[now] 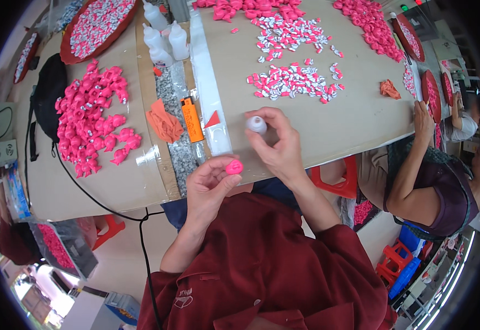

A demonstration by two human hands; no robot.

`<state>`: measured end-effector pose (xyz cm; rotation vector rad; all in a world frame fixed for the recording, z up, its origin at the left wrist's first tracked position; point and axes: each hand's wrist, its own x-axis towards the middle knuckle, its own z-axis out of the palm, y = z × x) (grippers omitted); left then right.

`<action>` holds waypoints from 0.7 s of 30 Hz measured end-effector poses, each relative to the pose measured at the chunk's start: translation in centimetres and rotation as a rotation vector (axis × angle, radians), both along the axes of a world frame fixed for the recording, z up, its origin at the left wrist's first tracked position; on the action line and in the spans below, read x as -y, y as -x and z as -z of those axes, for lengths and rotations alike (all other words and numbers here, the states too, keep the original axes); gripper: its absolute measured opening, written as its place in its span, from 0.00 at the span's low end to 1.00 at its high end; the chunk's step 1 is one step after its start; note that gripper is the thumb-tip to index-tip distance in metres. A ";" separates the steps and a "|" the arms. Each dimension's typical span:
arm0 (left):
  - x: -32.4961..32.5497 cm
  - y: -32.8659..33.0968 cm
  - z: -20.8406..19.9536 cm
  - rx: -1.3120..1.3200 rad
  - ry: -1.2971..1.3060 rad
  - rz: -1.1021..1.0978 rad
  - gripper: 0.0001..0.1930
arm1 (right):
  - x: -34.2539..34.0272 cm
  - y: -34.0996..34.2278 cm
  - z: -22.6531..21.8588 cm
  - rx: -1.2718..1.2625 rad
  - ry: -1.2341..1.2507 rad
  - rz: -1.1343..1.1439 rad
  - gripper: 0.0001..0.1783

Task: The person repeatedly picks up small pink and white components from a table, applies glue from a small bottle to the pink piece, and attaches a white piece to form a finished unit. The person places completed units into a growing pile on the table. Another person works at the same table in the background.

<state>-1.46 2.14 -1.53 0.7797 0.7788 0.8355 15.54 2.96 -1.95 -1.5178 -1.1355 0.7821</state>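
Near the table's front edge my left hand pinches a small, round, bright pink plastic piece between thumb and fingers. My right hand grips a small white squeeze bottle, its nozzle end toward me, a little above and to the right of the pink piece. The two are apart. Beyond my hands, small pink-and-white pieces lie scattered in a loose group. On the left rests a pile of larger pink figure-like pieces.
White squeeze bottles stand at the back left, near an orange box and a crumpled orange cloth. A red round tray holds small pieces. More pink pieces lie back right. A co-worker's arm reaches in at the right. A black cable hangs beside me.
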 end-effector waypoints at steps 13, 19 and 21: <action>0.0 -0.4 -0.3 0.047 0.040 0.079 0.13 | -1.3 -5.4 -1.6 0.553 -0.082 0.064 0.08; 0.1 -0.5 -0.6 0.105 0.084 0.068 0.13 | -2.4 -5.0 -1.5 0.619 0.044 -0.030 0.06; 0.0 -0.3 -0.2 0.120 0.051 0.094 0.13 | -2.3 -4.7 -1.9 0.634 0.063 -0.053 0.06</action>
